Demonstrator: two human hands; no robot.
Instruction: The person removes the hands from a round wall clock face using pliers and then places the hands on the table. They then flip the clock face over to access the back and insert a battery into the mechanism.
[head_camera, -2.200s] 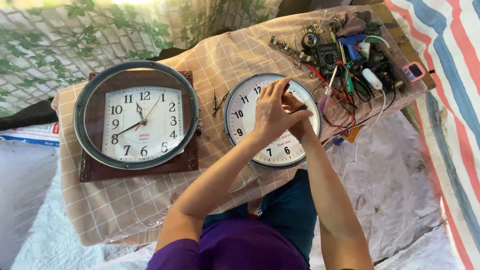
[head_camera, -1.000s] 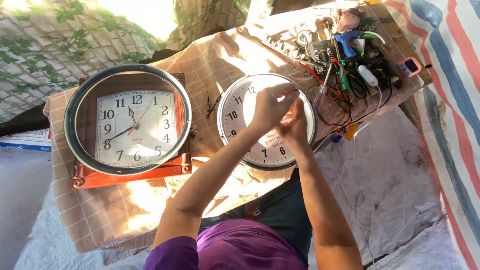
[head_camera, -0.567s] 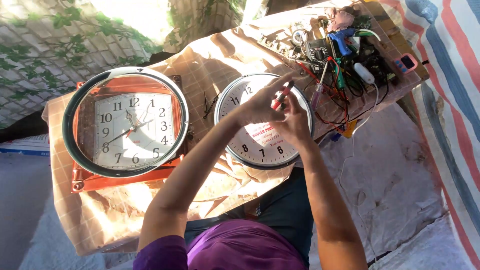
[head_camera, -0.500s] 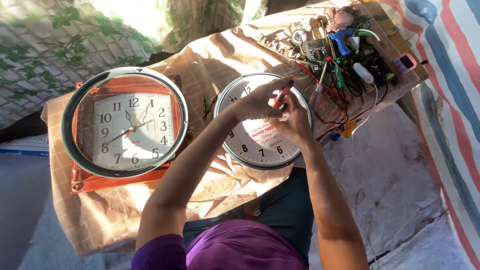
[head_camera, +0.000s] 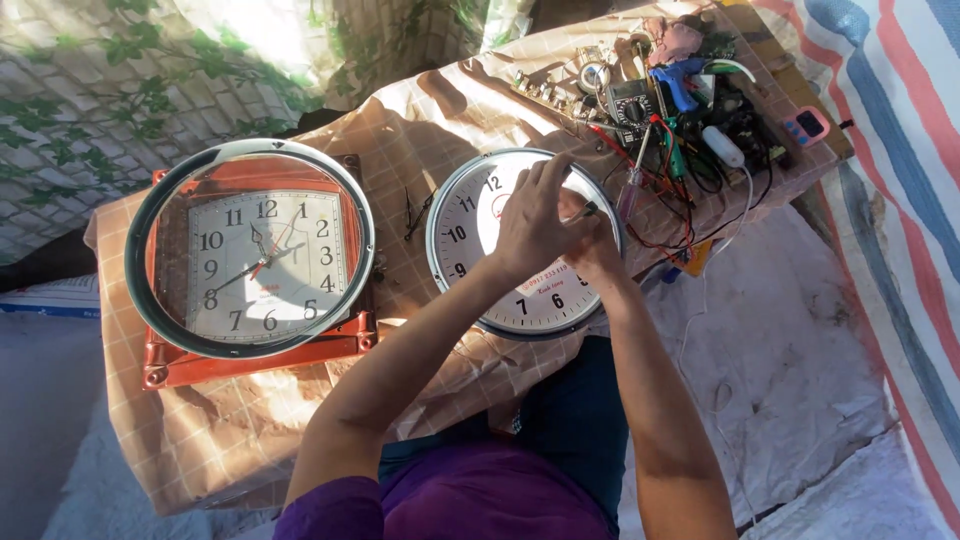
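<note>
A round white clock dial with a silver rim lies face up on a checked cloth. Both hands work over its middle. My left hand is bent over the dial's centre, fingers curled, and hides what is under it. Just to the right, touching it, my right hand pinches a thin dark tool that points toward the centre. The dial's own hands are hidden or absent. Two loose black clock hands lie on the cloth left of the dial.
A second clock, square-faced in a round grey rim on a red-brown base, lies at the left. A heap of wires, screwdrivers, a meter and small parts fills the table's far right. Striped tarp hangs on the right, white sheeting below.
The view has swung slightly. Both hands stay over the round dial; the red-handled piece seen between the fingers earlier is now covered, with only a dark tip showing.
</note>
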